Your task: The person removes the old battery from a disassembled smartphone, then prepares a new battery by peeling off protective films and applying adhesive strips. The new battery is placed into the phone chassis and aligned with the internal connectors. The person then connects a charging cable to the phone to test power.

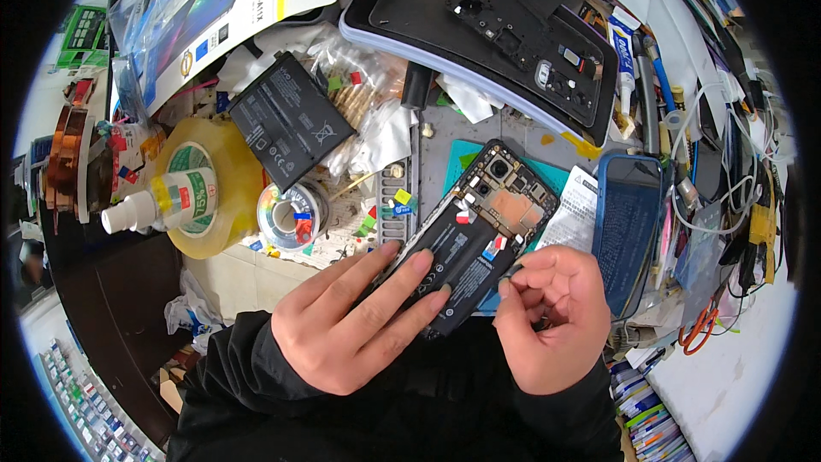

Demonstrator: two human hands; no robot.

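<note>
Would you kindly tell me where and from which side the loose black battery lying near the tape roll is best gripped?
Take the loose battery by its two long edges, coming from above: it lies flat, thin and rectangular. Its lower corner overlaps the small solder spool; the tape roll crowds its left.

The opened phone under the left hand showed a matt black battery face, a dull copper-coloured shield and small glints of bare metal around the camera, while the loose battery beside the tape roll had the same flat black wrap (faintly creased at one edge). The tape roll looked like glossy, translucent amber plastic, the small bottle lying in it smooth white plastic, and the solder spool shone with a rainbow sheen. The black back cover was smooth, low-gloss plastic, and the sleeves were soft matt black cloth.
</note>
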